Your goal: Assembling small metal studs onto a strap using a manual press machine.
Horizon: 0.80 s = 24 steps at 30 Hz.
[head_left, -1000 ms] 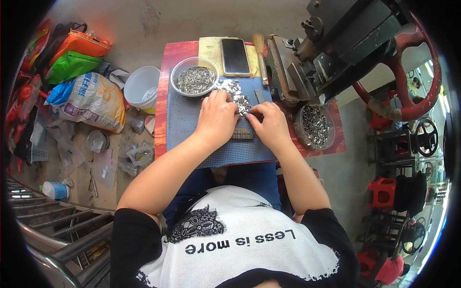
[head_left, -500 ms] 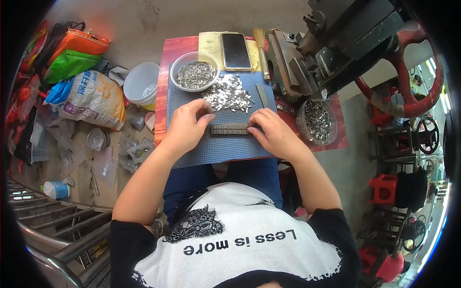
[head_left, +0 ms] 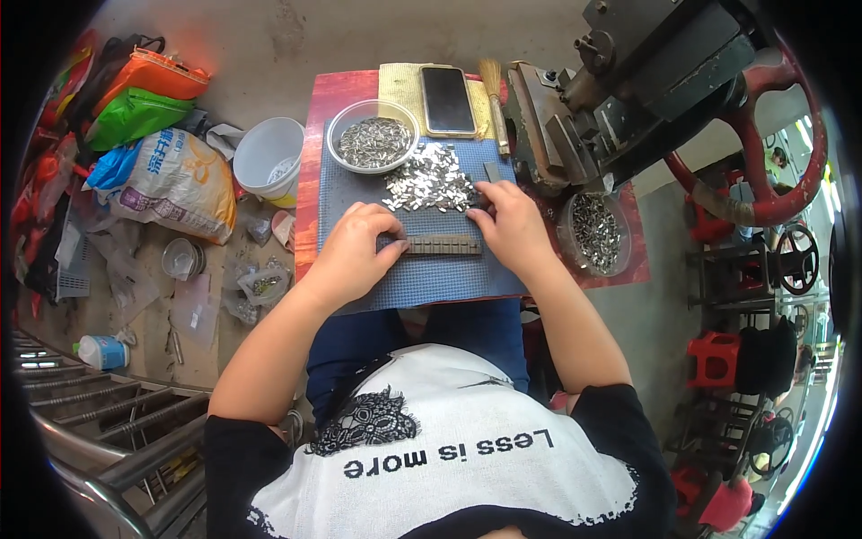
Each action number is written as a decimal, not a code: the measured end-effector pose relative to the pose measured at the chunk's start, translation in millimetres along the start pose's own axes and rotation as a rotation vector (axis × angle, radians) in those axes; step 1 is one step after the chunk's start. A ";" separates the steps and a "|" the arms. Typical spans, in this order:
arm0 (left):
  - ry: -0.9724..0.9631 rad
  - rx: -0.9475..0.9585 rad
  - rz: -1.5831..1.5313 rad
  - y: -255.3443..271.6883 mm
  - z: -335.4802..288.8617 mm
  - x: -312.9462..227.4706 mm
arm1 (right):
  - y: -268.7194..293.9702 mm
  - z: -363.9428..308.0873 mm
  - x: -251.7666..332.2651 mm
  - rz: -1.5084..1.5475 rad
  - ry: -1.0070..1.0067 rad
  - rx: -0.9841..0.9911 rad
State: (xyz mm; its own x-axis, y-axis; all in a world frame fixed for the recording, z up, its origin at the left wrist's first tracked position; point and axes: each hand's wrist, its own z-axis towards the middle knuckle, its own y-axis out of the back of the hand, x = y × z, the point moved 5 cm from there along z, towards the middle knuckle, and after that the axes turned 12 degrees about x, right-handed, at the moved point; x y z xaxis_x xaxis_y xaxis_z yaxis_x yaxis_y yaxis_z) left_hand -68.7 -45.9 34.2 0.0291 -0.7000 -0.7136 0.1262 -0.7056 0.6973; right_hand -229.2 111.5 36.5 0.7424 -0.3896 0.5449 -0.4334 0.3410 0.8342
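Note:
A notched metal bar (head_left: 446,244) lies crosswise on the blue ribbed mat (head_left: 382,289). At its left end, my left hand (head_left: 357,250) has thumb and fingertips closed on it. My right hand (head_left: 514,226) is at the right edge of a loose pile of small shiny metal pieces (head_left: 429,180), beyond the bar. Its thumb and forefinger are bent toward each other; whatever is between them is too small to make out. Behind the pile's left side, a clear round bowl (head_left: 336,135) holds many more thin metal pieces.
A phone (head_left: 447,101) rests on a yellow cloth beside a straw brush (head_left: 494,103). A dark machine with a red handwheel (head_left: 774,202) stands at right, above a tub of metal pieces (head_left: 594,232). A white bucket (head_left: 266,154) and filled bags (head_left: 171,184) are on the left.
My right hand has left the bar's right end and moved away from me to the pile's edge. My left hand has come nearer to me, onto the bar's left end.

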 end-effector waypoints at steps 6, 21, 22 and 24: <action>-0.008 -0.084 -0.003 -4.5 -1.7 -2.3 | -20.6 23.4 22.3 -0.013 0.113 0.030; 0.013 -0.100 0.075 -3.2 -19.8 -0.3 | -33.4 50.5 53.2 0.006 0.370 0.131; 0.045 -0.062 0.043 -1.1 -21.2 2.2 | -29.4 47.4 49.0 0.012 0.345 0.117; 0.073 -0.086 -0.096 5.0 -16.8 10.8 | -23.2 42.7 41.1 -0.010 0.369 0.099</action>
State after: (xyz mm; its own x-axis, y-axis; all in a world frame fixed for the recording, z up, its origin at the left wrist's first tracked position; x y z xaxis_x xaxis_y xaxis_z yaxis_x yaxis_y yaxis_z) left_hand -51.1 -55.1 28.8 0.0849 -0.6172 -0.7822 0.2167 -0.7548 0.6191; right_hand -210.4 51.1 43.1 0.8728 -0.0522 0.4853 -0.4596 0.2472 0.8531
